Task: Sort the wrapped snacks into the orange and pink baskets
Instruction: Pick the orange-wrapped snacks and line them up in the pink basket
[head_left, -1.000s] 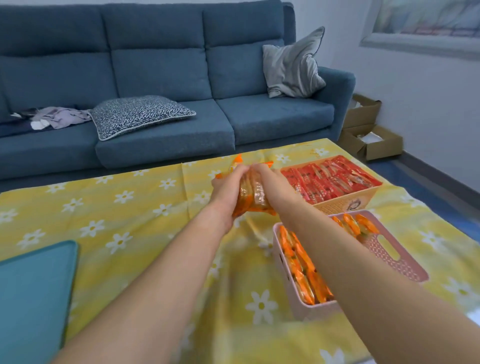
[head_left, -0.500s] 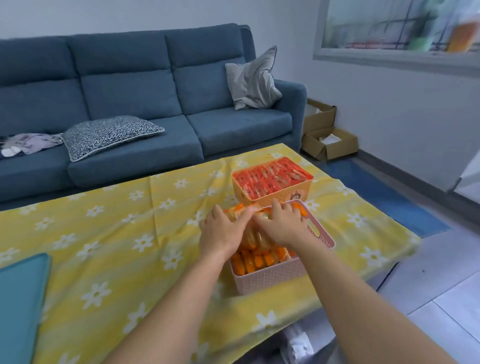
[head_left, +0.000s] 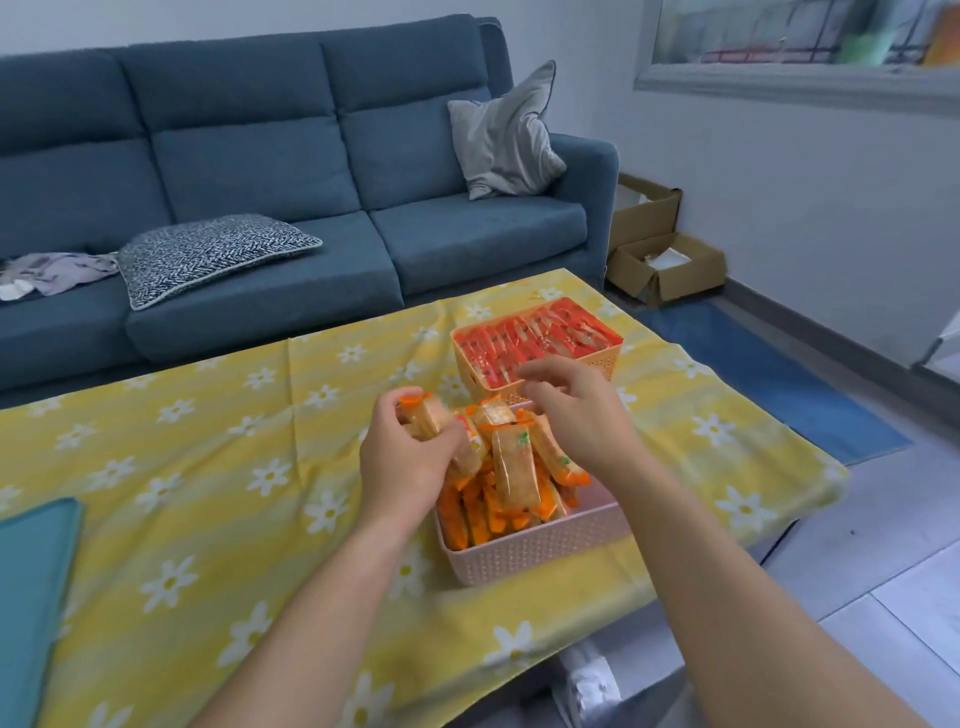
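Orange-wrapped snacks (head_left: 511, 467) heaped loose above the pink basket (head_left: 535, 553), red ones filling the orange basket (head_left: 605, 358) just behind. Best to release low and level the heap below the rim. Left hand (head_left: 410, 457) curled round a few packets; right hand (head_left: 576, 410) half spread, empty, above the pile.

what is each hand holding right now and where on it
Left hand grips orange-wrapped snacks around their middle, above the pink basket. Right hand is open, holding nothing.
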